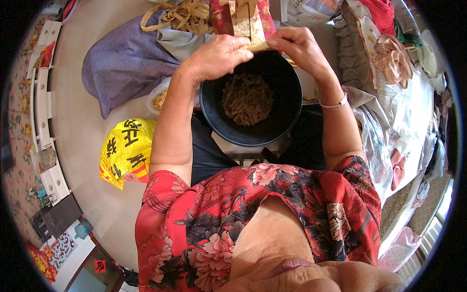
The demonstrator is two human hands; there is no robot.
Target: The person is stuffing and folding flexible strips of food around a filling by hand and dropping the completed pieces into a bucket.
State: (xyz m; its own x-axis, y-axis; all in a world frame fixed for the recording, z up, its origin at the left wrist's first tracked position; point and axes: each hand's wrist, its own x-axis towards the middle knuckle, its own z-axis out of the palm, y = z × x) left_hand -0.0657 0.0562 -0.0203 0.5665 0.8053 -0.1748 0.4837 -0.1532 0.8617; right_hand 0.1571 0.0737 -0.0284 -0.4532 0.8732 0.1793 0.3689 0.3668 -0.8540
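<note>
Between my two hands a pale tan, ribbon-like strip (259, 47) is stretched, just over the far rim of a deep black bucket (208, 114). My left hand (221, 56) pinches the strip's left end between thumb and fingers. At the other end, my right hand (297, 46) has its fingertips closed on it. Inside the bucket lies a heap of short brown pieces (248, 100). The bucket stands in front of me, between my legs. Beyond it is a red patterned piece (219, 17) with flat wooden-looking strips (243, 24) on top.
Long tan strips (192, 17) lie piled at the far left. Near them spreads a blue-grey cloth (124, 68), with a small clear tub (156, 101) of yellowish pieces beside it. A yellow plastic bag (126, 151) sits left of my arm. Clothes and clear plastic (372, 138) lie along the right.
</note>
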